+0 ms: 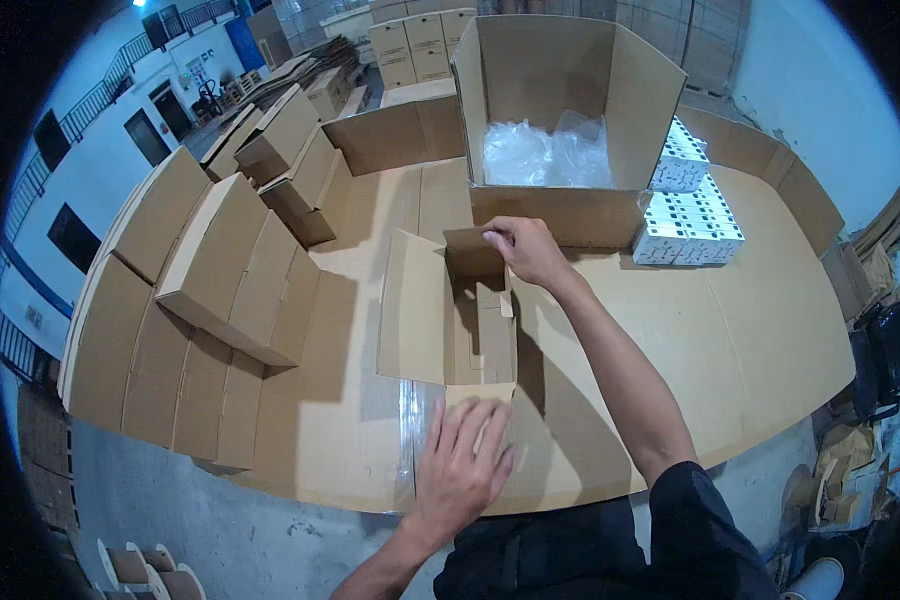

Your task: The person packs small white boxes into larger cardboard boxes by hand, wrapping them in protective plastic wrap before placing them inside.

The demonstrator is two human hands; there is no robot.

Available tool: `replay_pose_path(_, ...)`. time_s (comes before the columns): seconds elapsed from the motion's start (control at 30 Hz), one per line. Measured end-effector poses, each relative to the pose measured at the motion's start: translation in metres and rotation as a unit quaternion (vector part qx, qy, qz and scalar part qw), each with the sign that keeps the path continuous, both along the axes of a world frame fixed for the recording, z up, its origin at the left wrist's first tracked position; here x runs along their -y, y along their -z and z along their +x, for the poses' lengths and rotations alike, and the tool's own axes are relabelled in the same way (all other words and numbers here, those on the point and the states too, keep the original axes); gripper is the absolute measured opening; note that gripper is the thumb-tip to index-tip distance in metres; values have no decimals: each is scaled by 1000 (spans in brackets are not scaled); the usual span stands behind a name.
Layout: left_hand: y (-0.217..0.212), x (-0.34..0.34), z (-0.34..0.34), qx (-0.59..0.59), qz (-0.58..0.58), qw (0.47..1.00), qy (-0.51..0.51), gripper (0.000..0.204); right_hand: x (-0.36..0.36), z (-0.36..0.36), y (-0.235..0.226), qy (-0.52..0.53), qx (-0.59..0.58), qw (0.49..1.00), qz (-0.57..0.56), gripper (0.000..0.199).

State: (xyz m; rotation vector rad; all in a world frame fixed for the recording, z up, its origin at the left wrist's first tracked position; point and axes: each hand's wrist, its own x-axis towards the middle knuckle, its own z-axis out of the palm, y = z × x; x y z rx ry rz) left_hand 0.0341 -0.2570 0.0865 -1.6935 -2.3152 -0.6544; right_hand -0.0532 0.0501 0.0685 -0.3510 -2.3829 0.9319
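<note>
Nearest, the left hand (462, 462) lies flat, fingers spread, pressing the near flap of a small box (450, 315) against the cardboard-covered table (750, 340). It grips nothing. That box is plain brown cardboard, open at the top, its left flap laid out flat and wide, its inside dark with shadow and showing folded inner panels. It sits at the middle of the table, directly between the two hands. Farther on, the right hand (526, 250) reaches across with the arm stretched over the box's right side and pinches the far flap between thumb and fingers, holding it upright.

Just behind that hand stands a big box (560, 215), open, with crumpled clear plastic (550, 155) inside. White cartons (685, 215) are stacked just beside its right wall. To the left, a row of brown boxes (220, 270) lines the table's edge. Bare table shows to the right of the small box and along the near edge by the left hand.
</note>
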Motion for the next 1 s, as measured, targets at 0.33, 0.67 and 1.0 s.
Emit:
replay_pose_path(0.33,51,18,13,69,11,998,7,61,-12,-13,19,126,22,984,-125,28)
replay_pose_path(0.67,75,-5,18,325,238,882,-243,123,54,62,-13,46,130,990,14,51)
replay_pose_path(1.0,144,-51,-13,336,216,880,-255,105,53,70,9,46,111,989,-85,34)
